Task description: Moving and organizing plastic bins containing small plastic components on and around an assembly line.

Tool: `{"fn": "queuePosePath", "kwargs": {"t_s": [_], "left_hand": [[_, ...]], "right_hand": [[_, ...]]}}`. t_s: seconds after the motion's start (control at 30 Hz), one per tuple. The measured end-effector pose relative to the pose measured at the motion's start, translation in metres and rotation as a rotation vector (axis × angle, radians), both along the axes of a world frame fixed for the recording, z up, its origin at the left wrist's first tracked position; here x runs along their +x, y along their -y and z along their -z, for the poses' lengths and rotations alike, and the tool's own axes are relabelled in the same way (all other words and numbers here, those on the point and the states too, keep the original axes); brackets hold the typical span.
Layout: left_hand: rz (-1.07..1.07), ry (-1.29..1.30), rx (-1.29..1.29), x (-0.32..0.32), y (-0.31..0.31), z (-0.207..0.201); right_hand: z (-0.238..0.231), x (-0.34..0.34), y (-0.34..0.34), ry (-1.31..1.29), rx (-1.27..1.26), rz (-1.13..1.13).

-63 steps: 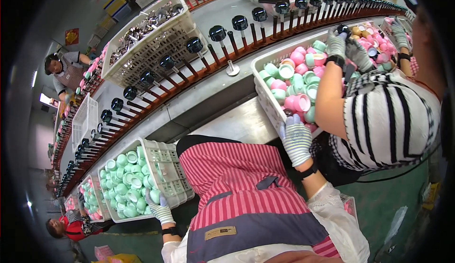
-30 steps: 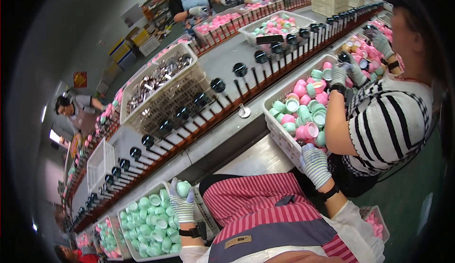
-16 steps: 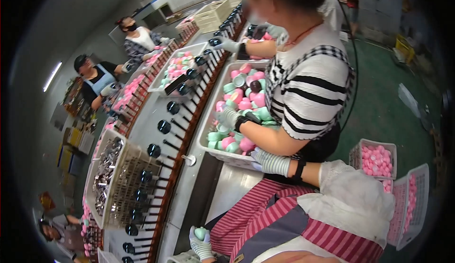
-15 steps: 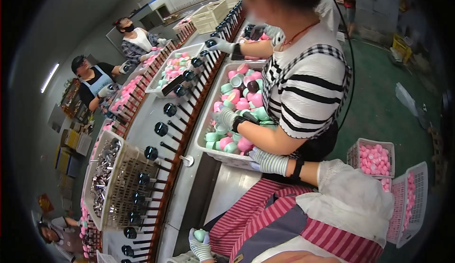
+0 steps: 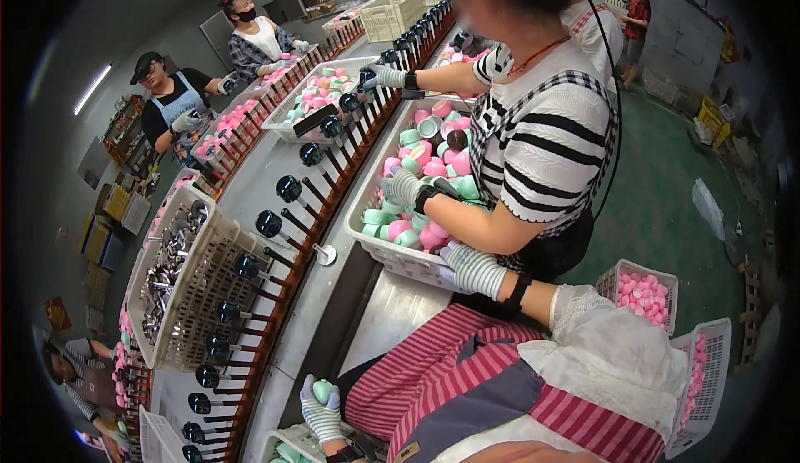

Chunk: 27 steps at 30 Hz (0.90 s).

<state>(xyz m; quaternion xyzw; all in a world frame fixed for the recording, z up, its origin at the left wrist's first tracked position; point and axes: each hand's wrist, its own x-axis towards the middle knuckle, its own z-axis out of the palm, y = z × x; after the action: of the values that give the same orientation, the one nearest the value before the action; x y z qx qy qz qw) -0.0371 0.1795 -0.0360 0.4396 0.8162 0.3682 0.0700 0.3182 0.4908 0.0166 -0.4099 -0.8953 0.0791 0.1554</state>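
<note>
My left hand (image 5: 323, 417), in a striped glove, is closed around a small rounded mint-green cup (image 5: 322, 391) beside my lap. Below it, a white basket (image 5: 268, 446) with more mint-green pieces shows partly at the lower edge. My right hand (image 5: 477, 271), also gloved, has its fingers closed on the near corner of a large white basket (image 5: 400, 256). Pink, mint-green and a few dark brown cups (image 5: 429, 167) fill that basket. A co-worker's gloved hand (image 5: 406, 188) reaches into the same basket, and that person's other hand (image 5: 382, 75) is at a dark shiny piece on the line.
A curved line of upright rods (image 5: 293, 220), many topped with dark shiny rounded pieces (image 5: 288, 188), runs past on the left. A white crate (image 5: 187, 338) of metallic parts stands beyond it. Baskets of pink pieces (image 5: 642, 296) are at right. Other people work across the line.
The view has turned a little, shifting the line. More of the basket below my left hand shows. My left hand keeps the mint-green cup, and my right stays at the large basket's corner.
</note>
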Motion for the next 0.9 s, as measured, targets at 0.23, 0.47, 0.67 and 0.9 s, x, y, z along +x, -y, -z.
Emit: {"fn": "queuePosePath", "kwargs": {"t_s": [0.23,0.47,0.67,0.9], "left_hand": [[-0.067,0.259,0.072,0.001,0.020,0.018],[-0.072,-0.016,-0.098,-0.001,0.033,0.003],[-0.070,0.099,-0.019,0.001,0.016,-0.001],[0.000,0.001,-0.009,0.002,0.000,0.000]], "right_hand": [[0.003,-0.006,0.004,0.031,-0.068,-0.029],[0.011,-0.020,0.012,0.047,-0.072,-0.029],[0.012,-0.008,0.014,0.031,-0.031,0.007],[0.016,0.006,-0.001,-0.025,-0.039,-0.016]]}}
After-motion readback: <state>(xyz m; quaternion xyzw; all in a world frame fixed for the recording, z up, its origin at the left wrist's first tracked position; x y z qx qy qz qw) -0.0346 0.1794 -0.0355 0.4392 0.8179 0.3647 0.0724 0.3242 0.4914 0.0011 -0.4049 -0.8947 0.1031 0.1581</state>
